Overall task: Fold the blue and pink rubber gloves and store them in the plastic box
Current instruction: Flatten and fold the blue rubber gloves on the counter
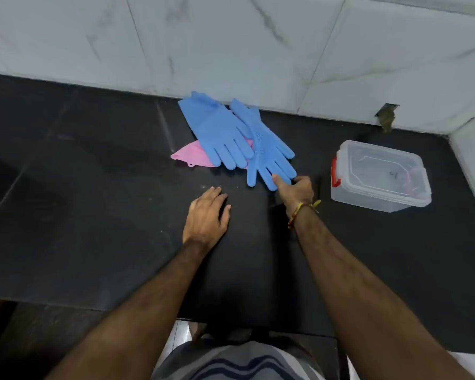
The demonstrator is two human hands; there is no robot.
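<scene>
With our right hand (296, 187) pinching the fingertips of the nearer blue rubber glove (263, 149), left hand (207, 212) flat and empty, we should drag it clear before folding.

Bare forearms, yellow-red thread bracelet (302, 212) on right wrist, striped grey-blue shorts (236, 363).

Soft, even indoor light, brightest on the white marble wall (258, 45). Dull, patchy sheen across the black countertop (93, 187), no hard glare. Faint, short shadows under both hands. Strong wide-angle bending: wall joints and counter edge curved toward the frame borders. Slight overall softness, more smeared at the corners.
</scene>
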